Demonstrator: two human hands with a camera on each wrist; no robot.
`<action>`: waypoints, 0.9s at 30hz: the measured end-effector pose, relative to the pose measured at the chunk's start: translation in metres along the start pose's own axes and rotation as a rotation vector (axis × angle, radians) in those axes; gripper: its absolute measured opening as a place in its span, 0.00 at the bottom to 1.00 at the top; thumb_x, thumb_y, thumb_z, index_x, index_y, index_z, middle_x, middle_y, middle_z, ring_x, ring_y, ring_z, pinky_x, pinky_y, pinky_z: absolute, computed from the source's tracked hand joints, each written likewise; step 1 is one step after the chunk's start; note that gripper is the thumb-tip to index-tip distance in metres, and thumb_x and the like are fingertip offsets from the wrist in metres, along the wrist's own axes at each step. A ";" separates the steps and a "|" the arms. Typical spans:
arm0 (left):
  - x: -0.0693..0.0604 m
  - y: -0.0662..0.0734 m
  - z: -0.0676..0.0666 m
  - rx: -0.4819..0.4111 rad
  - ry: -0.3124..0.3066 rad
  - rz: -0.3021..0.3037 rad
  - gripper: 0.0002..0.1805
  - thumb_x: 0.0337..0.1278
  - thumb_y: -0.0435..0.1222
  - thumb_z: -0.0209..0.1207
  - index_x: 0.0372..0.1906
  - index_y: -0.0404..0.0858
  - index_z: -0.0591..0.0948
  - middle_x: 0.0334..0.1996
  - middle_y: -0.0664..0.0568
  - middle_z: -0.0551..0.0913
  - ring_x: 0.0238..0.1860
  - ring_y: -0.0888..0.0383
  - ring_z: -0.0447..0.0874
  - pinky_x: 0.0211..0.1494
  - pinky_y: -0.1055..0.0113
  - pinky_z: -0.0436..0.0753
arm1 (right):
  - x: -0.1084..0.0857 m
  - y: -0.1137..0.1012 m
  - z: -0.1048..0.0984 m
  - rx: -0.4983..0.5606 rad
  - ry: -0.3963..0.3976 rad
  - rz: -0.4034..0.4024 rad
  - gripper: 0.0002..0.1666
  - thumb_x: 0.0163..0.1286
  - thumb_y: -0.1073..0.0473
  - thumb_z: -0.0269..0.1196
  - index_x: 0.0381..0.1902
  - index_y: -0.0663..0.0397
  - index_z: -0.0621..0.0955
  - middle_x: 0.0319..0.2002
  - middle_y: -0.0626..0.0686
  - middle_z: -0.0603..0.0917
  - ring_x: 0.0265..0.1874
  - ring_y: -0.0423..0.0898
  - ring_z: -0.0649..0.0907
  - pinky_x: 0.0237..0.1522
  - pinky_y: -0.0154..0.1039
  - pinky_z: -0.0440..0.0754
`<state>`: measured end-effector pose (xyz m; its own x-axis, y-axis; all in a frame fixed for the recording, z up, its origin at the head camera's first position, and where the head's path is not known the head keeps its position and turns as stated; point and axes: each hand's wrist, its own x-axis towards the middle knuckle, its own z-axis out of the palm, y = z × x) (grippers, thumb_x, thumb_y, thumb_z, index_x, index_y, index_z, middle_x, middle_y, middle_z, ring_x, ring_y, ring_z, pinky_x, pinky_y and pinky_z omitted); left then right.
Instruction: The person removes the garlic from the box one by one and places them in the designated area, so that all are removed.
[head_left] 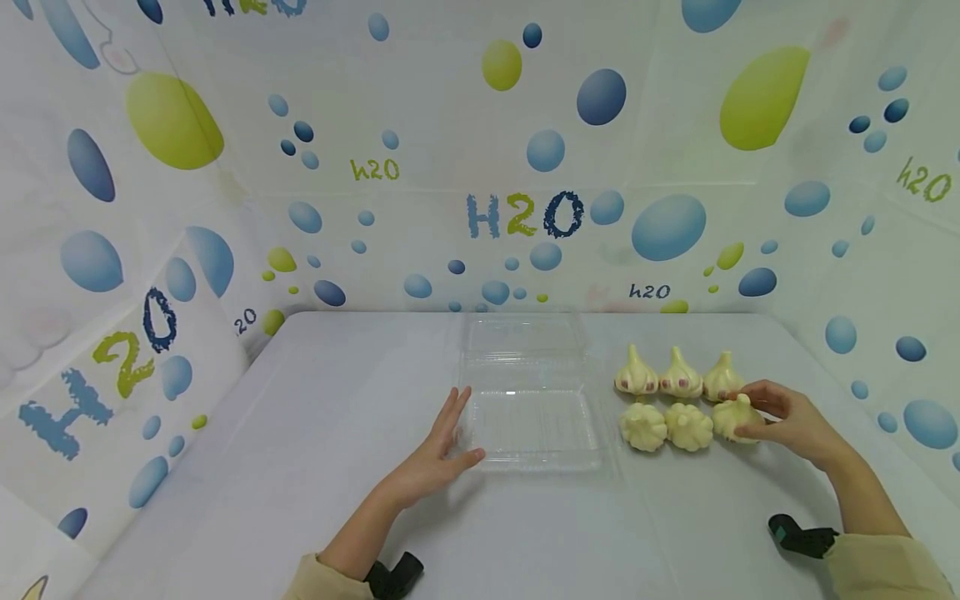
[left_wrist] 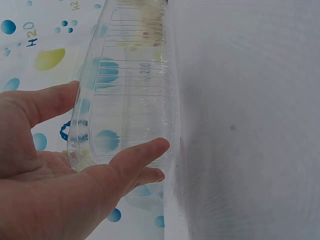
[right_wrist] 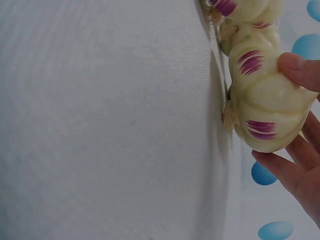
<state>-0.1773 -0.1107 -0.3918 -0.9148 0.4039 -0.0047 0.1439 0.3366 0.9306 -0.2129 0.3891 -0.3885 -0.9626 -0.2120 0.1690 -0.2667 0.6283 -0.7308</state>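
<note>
A clear plastic box (head_left: pixel 534 425) lies on the white table, its see-through lid (head_left: pixel 523 336) folded open toward the back. At the box's left edge is my left hand (head_left: pixel 438 454), thumb and fingers extended and spread; in the left wrist view, they lie along the end of the box (left_wrist: pixel 125 115). My right hand (head_left: pixel 795 421) holds a garlic bulb (head_left: pixel 731 417), the right one of the front row, between thumb and fingers. Close up in the right wrist view, this garlic bulb (right_wrist: pixel 272 100) shows purple streaks and a tuft of roots on the table side.
Two more garlic bulbs stand left of the held one, including a front bulb (head_left: pixel 689 427). Behind them is a row of three, with a bulb (head_left: pixel 681 377) in its middle. A patterned white cloth (head_left: pixel 450 100) hangs behind and beside the table (head_left: pixel 337 375).
</note>
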 end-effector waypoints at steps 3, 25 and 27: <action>0.000 0.002 0.000 0.002 -0.001 0.006 0.45 0.59 0.37 0.57 0.72 0.55 0.41 0.71 0.48 0.27 0.69 0.39 0.39 0.65 0.43 0.49 | 0.000 0.000 0.001 -0.016 -0.005 0.007 0.27 0.53 0.62 0.69 0.49 0.62 0.73 0.44 0.32 0.74 0.43 0.17 0.66 0.38 0.23 0.71; 0.001 -0.002 0.000 0.006 -0.004 -0.001 0.45 0.59 0.37 0.57 0.72 0.54 0.41 0.71 0.48 0.27 0.69 0.39 0.37 0.65 0.43 0.48 | -0.006 -0.005 -0.003 -0.011 0.047 0.022 0.29 0.57 0.59 0.67 0.52 0.67 0.71 0.43 0.29 0.74 0.42 0.19 0.70 0.38 0.20 0.73; 0.001 -0.002 -0.001 0.008 -0.002 0.004 0.45 0.59 0.37 0.57 0.72 0.53 0.40 0.71 0.47 0.27 0.69 0.38 0.38 0.65 0.42 0.48 | -0.007 -0.007 -0.003 -0.011 0.048 0.018 0.29 0.58 0.58 0.66 0.53 0.67 0.71 0.44 0.29 0.74 0.42 0.19 0.70 0.38 0.20 0.73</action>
